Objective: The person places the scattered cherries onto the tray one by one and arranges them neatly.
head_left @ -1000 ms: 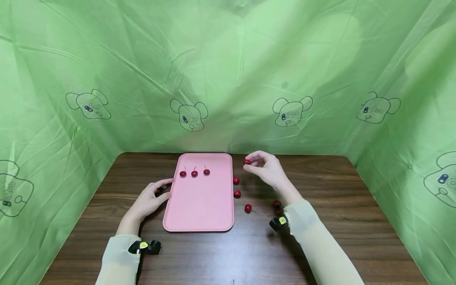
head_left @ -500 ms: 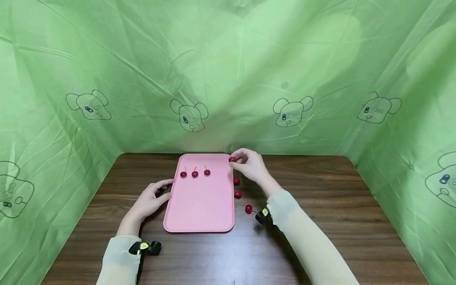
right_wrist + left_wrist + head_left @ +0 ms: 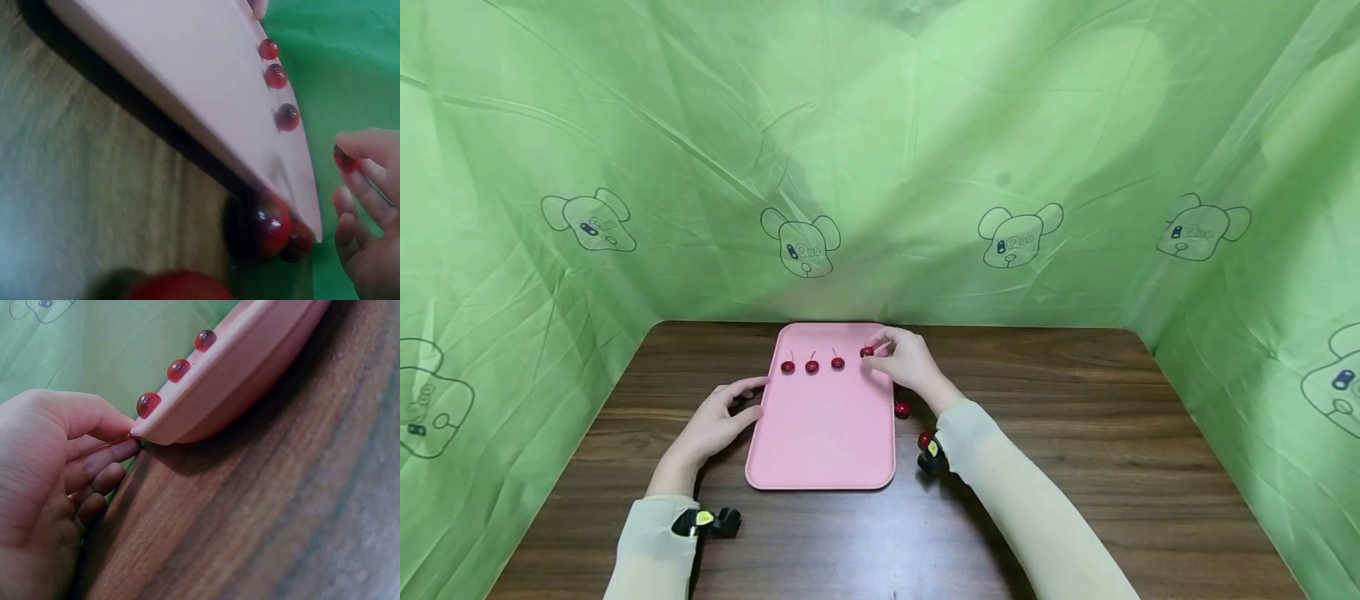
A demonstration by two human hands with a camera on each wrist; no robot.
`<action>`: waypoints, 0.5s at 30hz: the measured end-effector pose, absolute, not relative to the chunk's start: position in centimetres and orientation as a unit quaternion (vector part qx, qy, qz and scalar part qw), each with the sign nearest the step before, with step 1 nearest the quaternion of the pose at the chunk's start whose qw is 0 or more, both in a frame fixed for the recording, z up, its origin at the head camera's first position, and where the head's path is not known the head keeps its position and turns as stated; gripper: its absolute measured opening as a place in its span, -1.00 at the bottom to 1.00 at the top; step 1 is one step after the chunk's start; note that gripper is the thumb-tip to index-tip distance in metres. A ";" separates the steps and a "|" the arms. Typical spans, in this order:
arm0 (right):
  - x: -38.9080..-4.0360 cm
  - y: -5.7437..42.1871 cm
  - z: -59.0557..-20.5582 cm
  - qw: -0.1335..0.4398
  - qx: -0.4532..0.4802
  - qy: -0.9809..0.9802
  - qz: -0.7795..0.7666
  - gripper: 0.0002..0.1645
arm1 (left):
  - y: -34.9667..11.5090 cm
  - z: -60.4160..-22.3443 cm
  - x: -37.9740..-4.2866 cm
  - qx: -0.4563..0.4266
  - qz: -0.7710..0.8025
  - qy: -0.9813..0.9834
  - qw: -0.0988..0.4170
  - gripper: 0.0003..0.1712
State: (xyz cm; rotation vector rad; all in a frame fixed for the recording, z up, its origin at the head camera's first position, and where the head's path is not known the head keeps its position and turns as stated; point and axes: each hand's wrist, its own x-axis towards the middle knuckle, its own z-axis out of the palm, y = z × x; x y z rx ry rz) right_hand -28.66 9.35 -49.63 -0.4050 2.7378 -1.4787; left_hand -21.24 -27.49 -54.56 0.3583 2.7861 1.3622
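Note:
Over the upper right part of the pink tray, my right hand pinches a red cherry between thumb and fingertips. The right wrist view shows this cherry held above the tray's level. Three stemmed cherries, among them a middle cherry, sit in a row across the tray's far part. My left hand rests at the tray's left edge, its thumb and index fingertips touching the rim apart from each other. In the left wrist view the left hand meets the rim below the cherry row.
Beside the tray's right edge, a loose cherry lies on the wooden table. Nearer the front, another cherry is partly behind the right wrist camera. A green curtain encloses the table's back and sides.
My right hand has moved left with its cherry, from the table beyond the tray's right edge to over the tray. My left hand has stayed at the rim.

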 end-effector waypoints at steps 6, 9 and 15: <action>-28.7 8.6 -50.4 0.013 -0.113 0.874 -0.473 -0.74 | -27.6 -54.4 -21.2 0.114 0.435 0.893 0.007 -0.42; -28.8 8.4 -50.7 0.008 -0.112 0.882 -0.457 -0.74 | -27.6 -54.4 -21.2 0.115 0.436 0.893 0.008 -0.42; -29.0 8.5 -51.2 -0.008 -0.113 0.898 -0.424 -0.77 | -27.5 -54.5 -21.2 0.117 0.434 0.893 0.008 -0.42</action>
